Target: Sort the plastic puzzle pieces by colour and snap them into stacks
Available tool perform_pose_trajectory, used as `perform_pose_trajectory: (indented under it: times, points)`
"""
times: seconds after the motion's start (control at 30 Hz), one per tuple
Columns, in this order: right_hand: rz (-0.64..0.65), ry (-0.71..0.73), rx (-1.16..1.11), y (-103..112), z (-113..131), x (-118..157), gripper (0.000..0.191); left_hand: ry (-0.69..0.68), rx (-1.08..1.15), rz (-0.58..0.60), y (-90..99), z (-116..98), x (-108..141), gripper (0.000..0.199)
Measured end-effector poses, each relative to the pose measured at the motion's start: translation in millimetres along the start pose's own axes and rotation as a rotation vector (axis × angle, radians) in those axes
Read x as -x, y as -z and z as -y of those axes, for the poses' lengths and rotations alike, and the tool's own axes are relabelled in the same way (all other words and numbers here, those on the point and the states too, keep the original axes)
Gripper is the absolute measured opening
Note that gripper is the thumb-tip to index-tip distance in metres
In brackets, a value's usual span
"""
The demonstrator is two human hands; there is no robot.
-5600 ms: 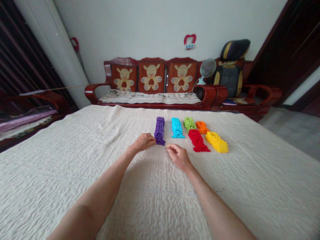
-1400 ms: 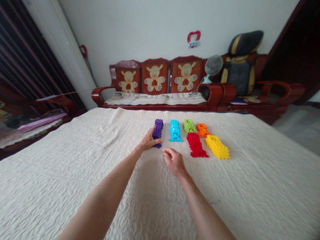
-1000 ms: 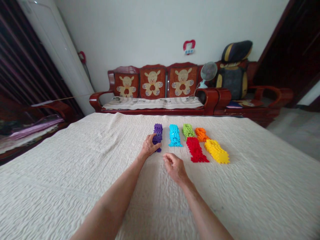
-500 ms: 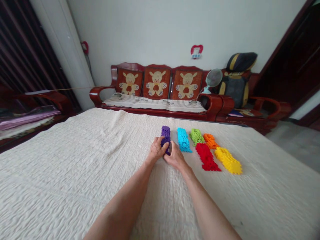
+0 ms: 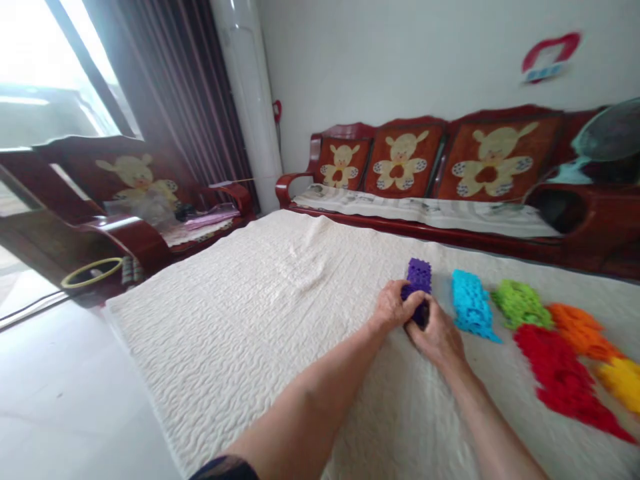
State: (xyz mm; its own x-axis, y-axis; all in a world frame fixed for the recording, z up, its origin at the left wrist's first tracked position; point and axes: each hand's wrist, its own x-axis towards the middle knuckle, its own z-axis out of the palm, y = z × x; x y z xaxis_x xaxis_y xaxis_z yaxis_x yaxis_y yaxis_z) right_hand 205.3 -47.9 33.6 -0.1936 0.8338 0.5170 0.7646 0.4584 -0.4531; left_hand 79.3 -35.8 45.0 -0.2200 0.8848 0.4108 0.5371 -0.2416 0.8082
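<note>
A row of purple interlocking plastic pieces [image 5: 419, 275] lies on the cream quilted cover [image 5: 240, 300]. My left hand [image 5: 395, 305] grips its near part from the left, thumb across the top. From the right, my right hand [image 5: 439, 333] closes its fingers round the near end, which is partly hidden by both hands. Just to the right lies a light-blue group of pieces [image 5: 471, 303]. Beyond it are green pieces [image 5: 521, 305], orange pieces [image 5: 583, 330], red pieces [image 5: 563, 377] and yellow pieces [image 5: 623, 381], the last cut off by the view's edge.
Behind the covered surface stands a wooden sofa [image 5: 450, 235] with bear-patterned cushions [image 5: 400, 159]. A fan [image 5: 613, 133] is at the far right. At left are a wooden armchair [image 5: 135, 233] and a yellow hoop [image 5: 93, 272]; the cover's left edge drops toward the pale floor [image 5: 90, 380].
The view has swung left, so the armchair and window now show and everything else sits further right. Both hands stay on the purple pieces, with no clear change of grip.
</note>
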Motion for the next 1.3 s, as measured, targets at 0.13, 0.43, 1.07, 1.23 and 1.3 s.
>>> perform_pose_trajectory:
  times: [0.13, 0.43, 1.07, 1.23, 1.3]
  points:
    - [0.068, -0.006, -0.020, -4, 3, -1, 0.065, 0.063, 0.000, 0.006, 6.0, -6, 6, 0.041]
    - [0.177, -0.004, -0.398, -46, 92, -1, 0.061, 0.158, -0.151, -0.173, 102.0, 10, 20, 0.036]
    - [0.423, 0.311, -0.837, -213, 367, -27, 0.043, 0.585, -0.386, -0.647, 434.2, 166, 21, 0.038]
    - [0.388, 0.444, -0.734, -191, 314, -7, 0.041, 0.444, -0.543, -0.664, 431.3, 170, 35, 0.036]
    - [0.335, 0.483, -0.680, -171, 283, -7, 0.042, 0.405, -0.617, -0.619, 423.7, 163, 33, 0.034]
